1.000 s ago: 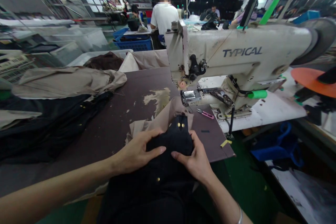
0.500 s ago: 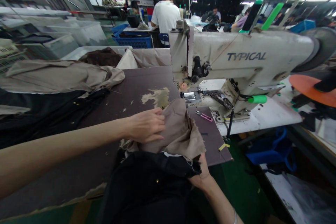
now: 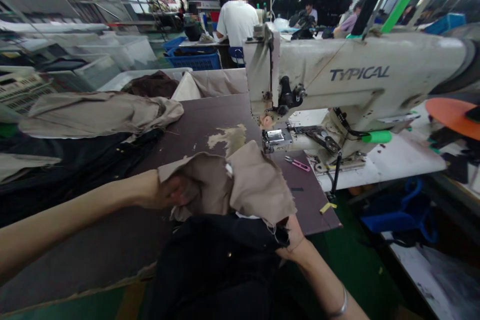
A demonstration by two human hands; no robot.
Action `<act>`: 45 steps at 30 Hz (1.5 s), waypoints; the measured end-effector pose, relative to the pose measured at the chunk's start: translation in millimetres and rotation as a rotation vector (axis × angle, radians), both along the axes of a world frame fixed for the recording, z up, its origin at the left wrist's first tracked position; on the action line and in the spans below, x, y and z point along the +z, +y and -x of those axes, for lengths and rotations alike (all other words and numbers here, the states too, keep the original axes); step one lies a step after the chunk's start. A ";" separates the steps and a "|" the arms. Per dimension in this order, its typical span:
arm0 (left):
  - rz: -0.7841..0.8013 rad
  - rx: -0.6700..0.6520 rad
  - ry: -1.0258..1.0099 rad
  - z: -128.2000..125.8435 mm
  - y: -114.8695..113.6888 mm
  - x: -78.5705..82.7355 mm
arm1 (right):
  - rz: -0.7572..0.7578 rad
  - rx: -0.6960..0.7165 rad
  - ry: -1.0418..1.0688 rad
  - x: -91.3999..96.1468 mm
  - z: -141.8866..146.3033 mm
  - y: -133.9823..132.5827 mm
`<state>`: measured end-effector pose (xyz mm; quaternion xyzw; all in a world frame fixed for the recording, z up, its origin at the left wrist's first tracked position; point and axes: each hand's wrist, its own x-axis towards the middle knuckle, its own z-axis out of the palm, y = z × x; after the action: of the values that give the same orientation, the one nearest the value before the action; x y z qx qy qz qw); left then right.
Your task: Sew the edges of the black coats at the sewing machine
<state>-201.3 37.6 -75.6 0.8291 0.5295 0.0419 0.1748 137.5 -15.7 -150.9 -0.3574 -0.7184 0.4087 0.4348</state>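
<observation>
Beige cloth (image 3: 258, 182) is gripped by curled left hand (image 3: 167, 192) and partly hidden right hand (image 3: 295, 237).

We find ourselves in a sewing workshop, shown by the industrial sewing machine (image 3: 352, 77) marked TYPICAL, the thread cones (image 3: 398, 11) above it, thread snips (image 3: 297, 163) on the worktable (image 3: 217, 110), heaped beige cloth (image 3: 93, 114), a blue plastic crate (image 3: 198, 62) and a white-shirted co-worker (image 3: 237, 22) beyond.

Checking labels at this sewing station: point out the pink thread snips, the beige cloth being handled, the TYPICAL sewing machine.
Pink thread snips (image 3: 299, 164): head view, on the pink handle.
Beige cloth (image 3: 258, 182): head view, on its right-hand flap.
TYPICAL sewing machine (image 3: 360, 73): head view, on the arm's lettering.
</observation>
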 end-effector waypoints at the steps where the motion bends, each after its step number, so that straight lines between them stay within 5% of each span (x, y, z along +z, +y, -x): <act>1: 0.002 -0.037 0.044 -9.0 -1.7 12.9 | -0.019 0.003 -0.011 3.3 0.8 1.1; 3: 0.009 -0.213 0.195 -35.5 -1.4 38.6 | -0.058 0.017 -0.044 9.9 1.7 2.9; 5: -0.208 -0.448 0.226 -68.2 4.8 53.6 | -0.117 0.032 -0.104 15.9 2.4 4.8; 8: -0.428 -0.783 0.176 -109.1 21.7 46.8 | -0.216 0.016 -0.197 22.2 4.5 7.2; 11: -0.543 -0.944 0.174 -122.7 34.9 26.2 | -0.229 0.011 -0.204 23.6 6.8 6.9; 15: -0.592 -0.813 0.237 -99.8 29.8 15.5 | -0.147 -0.036 -0.069 21.0 6.6 0.8; 20: -0.460 -0.539 0.034 -52.5 -2.0 6.0 | 0.310 0.230 0.349 13.0 2.9 -1.3; 22: -0.398 -0.445 -0.018 -40.9 -12.9 -2.6 | 0.358 0.151 0.430 9.1 2.9 4.3; 25: -0.404 -0.391 -0.097 -34.3 -20.6 -14.2 | 0.181 -0.018 0.287 7.5 4.3 16.3; 29: -0.421 -0.406 -0.140 -37.8 -19.8 -19.3 | -0.064 -0.042 0.076 10.0 8.1 27.3; 35: -0.489 -0.379 -0.180 -40.4 -23.2 -20.8 | -0.420 -0.245 0.035 9.1 14.3 21.7; 39: -0.517 -0.331 -0.181 -40.8 -27.9 -25.0 | -0.481 -0.289 0.096 8.3 13.3 14.2; 45: -0.507 -0.293 -0.213 -55.1 -30.3 -21.2 | -0.332 -0.122 0.048 12.0 17.8 16.8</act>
<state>-146.2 7.3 -96.9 0.9047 0.3557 0.2336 0.0210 119.7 1.2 -138.9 -0.3140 -0.7425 0.2656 0.5288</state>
